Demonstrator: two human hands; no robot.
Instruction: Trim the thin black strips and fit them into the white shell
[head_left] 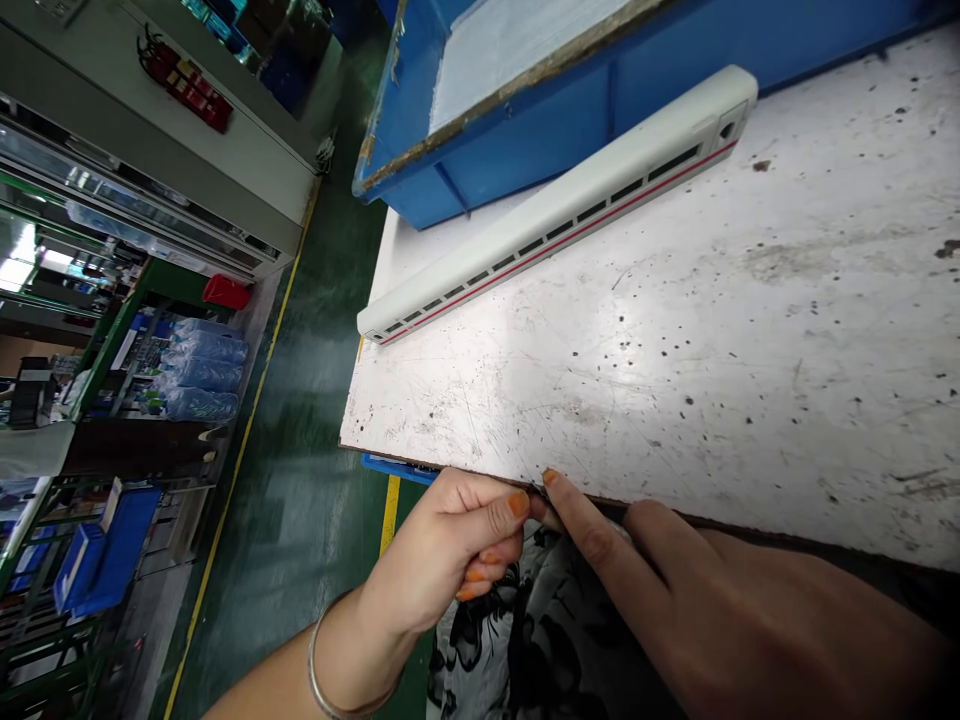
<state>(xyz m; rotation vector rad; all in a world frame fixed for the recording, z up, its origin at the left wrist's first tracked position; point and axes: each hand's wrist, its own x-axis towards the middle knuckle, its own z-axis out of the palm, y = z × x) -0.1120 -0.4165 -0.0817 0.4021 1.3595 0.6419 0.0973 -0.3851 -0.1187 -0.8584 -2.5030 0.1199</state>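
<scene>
My left hand [457, 540] is at the front edge of the white worktable [697, 330], its thumb and fingers pressed together in a pinch. Whatever lies between those fingertips is too small or hidden to make out. Close beside it, my right hand [690, 590] reaches in from the right, the index fingertip at the table edge near the left thumb; its other fingers are bent and partly hidden, and nothing shows clearly in its grasp. Beyond both hands, a long white model train car shell [555, 215] with dark windows and a red stripe lies diagonally on the table, touched by neither hand.
A blue bin [525, 140] with white material inside stands at the table's back. Part of a blue tray [397, 468] shows below the table edge. Left of the green floor are shelves with blue bins [112, 550], a red bucket [226, 292] and fire extinguishers [184, 85].
</scene>
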